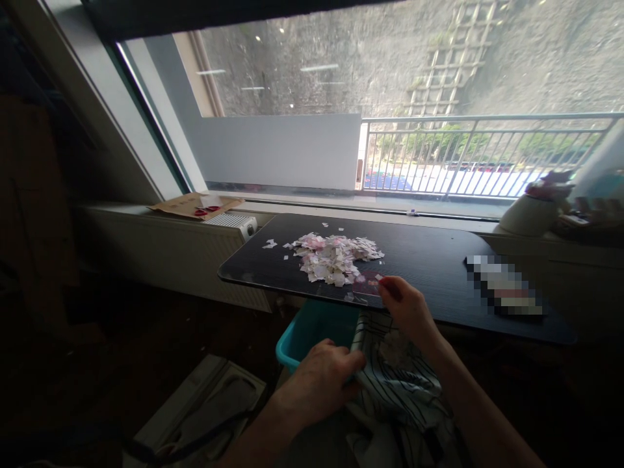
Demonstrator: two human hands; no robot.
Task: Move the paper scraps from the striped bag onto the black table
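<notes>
A loose heap of small torn paper scraps [331,257] lies on the dark table, mostly white with some pinkish bits. My right hand [407,305] is at the table's front edge, thumb and fingers pinched together on a small white paper scrap [379,277]. Beside those fingertips is a clear plastic piece with reddish print [365,283], flat on the table. Lower down, my left hand [322,374] has its fingers closed on the edge of a striped cloth [404,380] draped over my lap. More pale scraps rest in the cloth. A turquoise basin [287,348] stands behind my left hand.
The black tabletop [424,260] has rounded corners and a pixelated object [507,286] at its right. Red-handled scissors [207,210] lie on brown cardboard [180,205] on the left sill. A pale pot [524,214] stands right. A whitish appliance [205,403] sits on the floor.
</notes>
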